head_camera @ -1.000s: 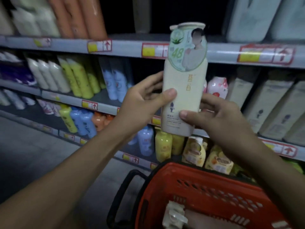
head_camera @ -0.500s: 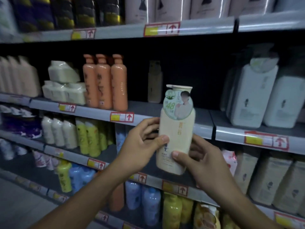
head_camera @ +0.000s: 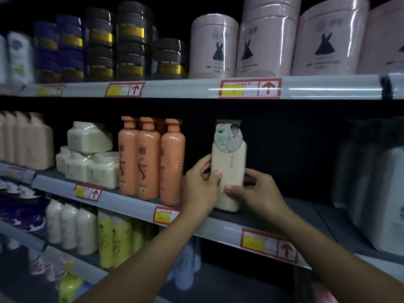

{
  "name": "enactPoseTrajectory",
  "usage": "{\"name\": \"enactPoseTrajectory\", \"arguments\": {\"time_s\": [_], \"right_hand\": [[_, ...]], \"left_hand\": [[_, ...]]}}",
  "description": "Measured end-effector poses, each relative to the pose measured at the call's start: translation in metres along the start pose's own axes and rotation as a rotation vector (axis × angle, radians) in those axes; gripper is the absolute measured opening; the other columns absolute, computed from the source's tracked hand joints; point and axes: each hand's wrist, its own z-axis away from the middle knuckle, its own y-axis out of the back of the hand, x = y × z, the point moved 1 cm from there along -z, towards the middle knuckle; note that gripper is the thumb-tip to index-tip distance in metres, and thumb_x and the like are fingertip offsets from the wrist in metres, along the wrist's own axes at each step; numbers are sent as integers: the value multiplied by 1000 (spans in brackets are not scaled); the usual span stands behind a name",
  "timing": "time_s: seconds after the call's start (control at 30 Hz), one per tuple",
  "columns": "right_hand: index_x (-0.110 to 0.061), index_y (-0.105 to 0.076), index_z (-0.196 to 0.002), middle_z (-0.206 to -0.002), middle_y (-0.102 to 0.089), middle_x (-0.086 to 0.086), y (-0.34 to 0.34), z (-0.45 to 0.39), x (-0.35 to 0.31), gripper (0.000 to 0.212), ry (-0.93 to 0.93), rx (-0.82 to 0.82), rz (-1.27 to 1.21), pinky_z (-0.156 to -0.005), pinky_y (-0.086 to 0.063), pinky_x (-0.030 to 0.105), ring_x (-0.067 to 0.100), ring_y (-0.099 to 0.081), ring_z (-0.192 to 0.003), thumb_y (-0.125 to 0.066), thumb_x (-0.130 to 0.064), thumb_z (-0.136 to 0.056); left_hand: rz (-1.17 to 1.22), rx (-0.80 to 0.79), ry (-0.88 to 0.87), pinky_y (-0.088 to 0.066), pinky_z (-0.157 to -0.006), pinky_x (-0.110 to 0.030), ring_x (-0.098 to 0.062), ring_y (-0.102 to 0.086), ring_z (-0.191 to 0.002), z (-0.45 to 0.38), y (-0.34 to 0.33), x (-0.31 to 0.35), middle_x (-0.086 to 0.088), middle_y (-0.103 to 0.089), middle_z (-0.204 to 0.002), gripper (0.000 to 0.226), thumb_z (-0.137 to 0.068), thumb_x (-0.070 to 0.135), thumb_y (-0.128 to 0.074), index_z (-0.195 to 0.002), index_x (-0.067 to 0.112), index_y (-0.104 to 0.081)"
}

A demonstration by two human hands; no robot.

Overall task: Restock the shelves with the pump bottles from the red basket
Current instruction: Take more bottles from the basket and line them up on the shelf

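A cream pump bottle [head_camera: 229, 167] with a round green-and-white neck tag stands upright, its base at or just above the middle shelf [head_camera: 220, 227], in a dark gap right of the orange bottles. My left hand [head_camera: 200, 189] grips its left side, thumb across the front. My right hand [head_camera: 254, 193] grips its lower right side, thumb on the front. The red basket is out of view.
Three orange bottles [head_camera: 150, 158] stand close to the left of the cream bottle. White shrink-wrapped packs [head_camera: 87, 158] sit further left. Big white bottles [head_camera: 376, 189] fill the right. Pink canisters [head_camera: 262, 38] and dark jars [head_camera: 129, 42] line the upper shelf [head_camera: 196, 87].
The view has risen from the basket to the upper shelves. Both hands have carried the cream bottle up and forward into the gap on the middle shelf.
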Motion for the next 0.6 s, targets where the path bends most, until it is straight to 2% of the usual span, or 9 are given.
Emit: {"name": "enactPoseTrajectory", "arguments": {"time_s": [0.07, 0.17, 0.27, 0.33, 0.4, 0.47, 0.53, 0.6], "right_hand": [[-10, -70, -127, -112, -77, 7, -9, -15, 12, 49, -45, -6, -2, -96, -59, 45, 21, -73, -102, -85, -12, -81], [-16, -67, -132, -111, -77, 6, -17, -27, 23, 52, -63, 4, -9, -89, -61, 38, 17, -73, -98, -84, -17, -83], [-17, -63, -136, -115, -75, 4, -19, -33, 22, 60, -58, 9, 130, -86, -60, 33, 17, -71, -102, -85, -28, -82], [-11, -54, -135, -121, -70, 8, -18, -36, 20, 71, -109, 28, 219, -87, -57, 34, 23, -68, -109, -88, -36, -78], [-9, -47, -120, -119, -66, 10, -18, -37, 20, 68, -184, 35, 276, -78, -54, 33, 27, -67, -107, -88, -42, -76], [-7, -52, -109, -111, -68, 11, -21, -37, 22, 59, -220, 28, 362, -74, -55, 35, 27, -67, -99, -83, -47, -80], [-8, -60, -106, -108, -69, 11, -24, -40, 22, 52, -220, 35, 447, -77, -56, 37, 29, -67, -99, -79, -50, -83], [-8, -65, -107, -109, -70, 12, -27, -44, 21, 51, -210, 37, 486, -73, -52, 33, 30, -68, -102, -77, -51, -84]], "left_hand": [[-44, 34, 13, -57, -92, -24, -11, -69, -110, -9, -4, -16, 2, -69, -128, 48, -94, 0, -64, -140, 15, -59], [-123, 57, 7, -59, -91, -28, -12, -70, -110, -21, -9, -28, 6, -70, -126, 49, -94, 3, -65, -139, 21, -60], [-254, 64, 52, -59, -94, -36, -14, -70, -108, -25, -9, -31, 5, -71, -124, 53, -90, 9, -71, -139, 24, -60], [-342, 59, 85, -60, -91, -35, -13, -72, -103, -24, -7, -35, 4, -75, -115, 46, -85, 12, -76, -130, 21, -68], [-393, 68, 114, -61, -85, -34, -13, -74, -95, -22, -7, -36, 2, -79, -103, 30, -84, 18, -79, -113, 18, -75], [-460, 66, 114, -61, -83, -33, -13, -74, -91, -23, -8, -37, 2, -79, -98, 21, -82, 20, -80, -102, 18, -77], [-558, 51, 97, -60, -85, -34, -16, -74, -94, -27, -11, -39, 2, -79, -100, 23, -80, 22, -80, -103, 18, -77], [-617, 55, 91, -58, -86, -36, -19, -73, -96, -30, -11, -41, 1, -79, -101, 25, -80, 25, -80, -104, 18, -76]]}}
